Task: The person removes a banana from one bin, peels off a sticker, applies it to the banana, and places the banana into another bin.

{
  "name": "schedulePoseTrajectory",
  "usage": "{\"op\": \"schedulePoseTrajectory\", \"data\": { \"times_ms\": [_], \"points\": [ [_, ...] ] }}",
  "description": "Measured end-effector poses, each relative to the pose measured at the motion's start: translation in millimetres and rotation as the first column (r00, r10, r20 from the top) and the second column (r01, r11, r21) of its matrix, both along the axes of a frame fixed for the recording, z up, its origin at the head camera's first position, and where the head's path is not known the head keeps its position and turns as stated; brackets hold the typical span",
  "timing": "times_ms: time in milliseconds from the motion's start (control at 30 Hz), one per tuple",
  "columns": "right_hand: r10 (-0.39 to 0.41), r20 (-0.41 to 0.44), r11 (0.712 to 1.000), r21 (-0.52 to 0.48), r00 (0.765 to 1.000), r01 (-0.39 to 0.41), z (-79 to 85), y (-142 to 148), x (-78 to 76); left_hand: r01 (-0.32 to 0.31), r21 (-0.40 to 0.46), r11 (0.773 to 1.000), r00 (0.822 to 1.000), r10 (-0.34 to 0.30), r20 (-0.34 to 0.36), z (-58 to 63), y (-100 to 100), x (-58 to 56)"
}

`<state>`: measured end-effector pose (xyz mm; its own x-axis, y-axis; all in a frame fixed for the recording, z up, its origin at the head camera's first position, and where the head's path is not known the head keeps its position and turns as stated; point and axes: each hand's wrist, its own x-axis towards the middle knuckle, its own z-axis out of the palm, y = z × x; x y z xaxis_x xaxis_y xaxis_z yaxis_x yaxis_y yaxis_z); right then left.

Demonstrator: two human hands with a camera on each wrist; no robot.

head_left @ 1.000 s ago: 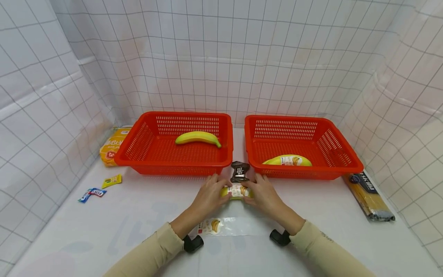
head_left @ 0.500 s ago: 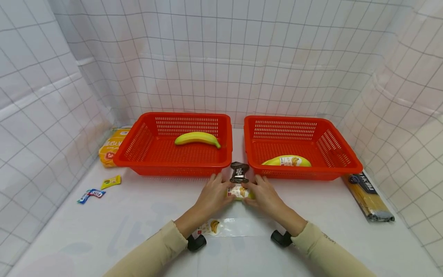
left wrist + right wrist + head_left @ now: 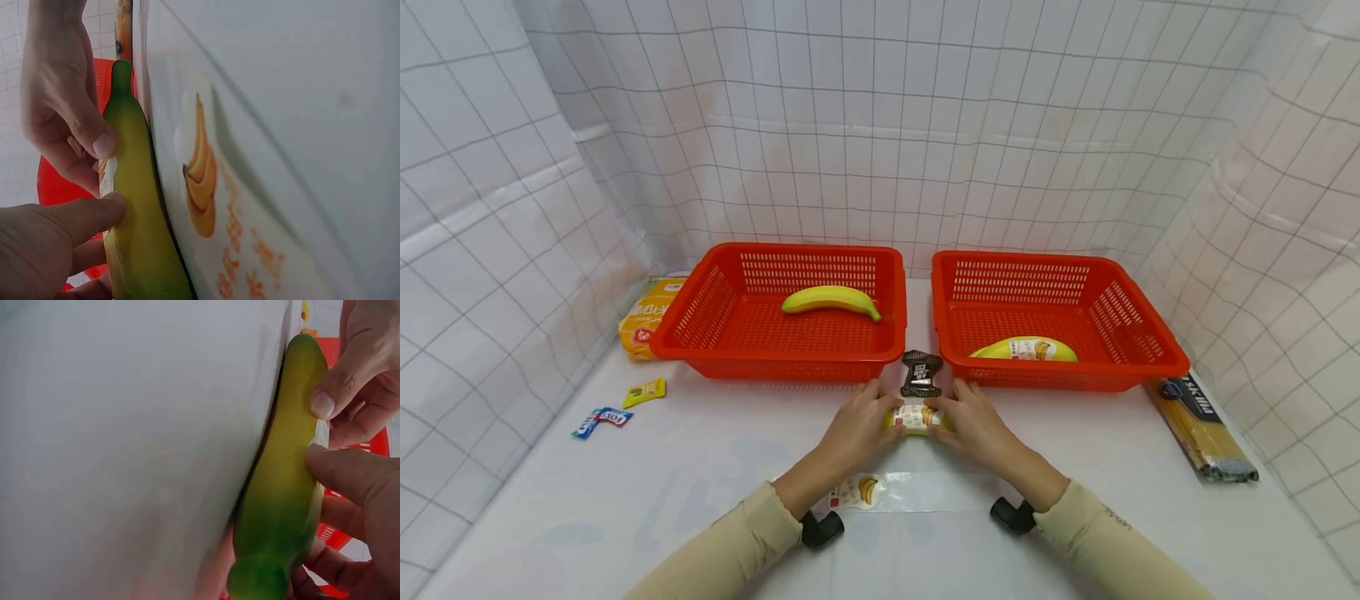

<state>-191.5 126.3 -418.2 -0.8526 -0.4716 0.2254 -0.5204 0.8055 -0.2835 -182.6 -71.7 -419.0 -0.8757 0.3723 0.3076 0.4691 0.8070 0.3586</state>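
A yellow-green banana point(image 3: 917, 420) lies on the table in front of the two baskets, with a printed label on its upper side. My left hand point(image 3: 852, 427) grips its left part, thumb on the near side. On its right part my right hand point(image 3: 976, 427) holds it the same way. In the left wrist view the banana point(image 3: 140, 206) has both thumbs at the label's edge; the right wrist view shows the banana point(image 3: 281, 469) end to end. A clear strip point(image 3: 917, 492) with a banana-picture label lies flat nearer me, between my forearms.
Two red baskets stand behind: the left basket point(image 3: 790, 368) holds a plain banana point(image 3: 831, 298), the right basket point(image 3: 1060, 377) a labelled banana point(image 3: 1026, 348). A dark wrapped snack point(image 3: 921, 373) lies between them. Orange packet point(image 3: 651, 321) and small sweets point(image 3: 645, 392) are left, spaghetti pack point(image 3: 1206, 433) right.
My left hand has slid a little right along the banana, then slightly back left. The right hand keeps its place on the banana; the baskets and their contents are unchanged.
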Motion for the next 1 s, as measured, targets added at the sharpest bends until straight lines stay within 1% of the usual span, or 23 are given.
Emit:
{"op": "schedulePoseTrajectory", "data": {
  "times_ms": [67,167,300,400,500,633,700,800,900,967,1000],
  "points": [
    [0.016,0.014,1.0,-0.005,1.0,-0.016,1.4,1.7,0.4,-0.005,-0.005,1.0,1.0,0.005,-0.004,-0.2,0.7,-0.7],
    [0.039,-0.001,0.999,0.007,0.999,-0.039,1.7,2.6,0.2,-0.009,-0.017,1.0,1.0,0.009,-0.008,-0.2,1.9,-1.6],
    [0.061,-0.083,0.997,0.06,0.995,-0.056,-1.9,1.0,-1.8,-0.004,-0.021,1.0,1.0,0.004,0.0,0.3,3.3,-1.8],
    [0.066,-0.13,0.996,0.067,0.989,-0.058,-3.7,1.5,-2.7,0.001,-0.011,1.0,1.0,-0.001,0.005,0.6,3.8,-1.9],
    [0.049,-0.124,0.998,0.041,0.991,-0.044,-2.9,3.5,-2.7,0.001,-0.006,1.0,1.0,-0.001,-0.001,0.5,3.4,-2.3],
    [0.023,-0.077,0.999,0.025,0.997,-0.021,-2.8,5.0,-2.8,0.003,-0.005,1.0,1.0,-0.003,-0.004,-0.2,1.5,-2.3],
    [0.025,-0.063,0.999,0.022,0.998,-0.024,-3.4,4.7,-2.8,-0.006,0.003,1.0,1.0,0.005,0.023,-1.2,-0.2,-1.9],
    [0.028,-0.056,1.0,0.011,0.998,-0.028,-4.1,3.7,-2.2,-0.04,0.03,0.999,0.995,0.037,0.095,-2.5,-4.1,-0.7],
    [0.022,-0.044,1.0,-0.006,0.999,-0.023,-3.8,2.8,-1.1,-0.095,0.066,0.993,0.98,0.081,0.182,-3.4,-10.0,1.8],
    [0.011,-0.03,1.0,-0.016,1.0,-0.011,-3.2,1.8,-0.2,-0.121,0.087,0.989,0.971,0.1,0.217,-3.0,-15.2,4.0],
    [0.005,-0.021,1.0,-0.019,1.0,-0.006,-2.9,1.5,0.2,-0.128,0.093,0.987,0.969,0.105,0.223,-2.9,-17.8,5.2]
  ]
}}
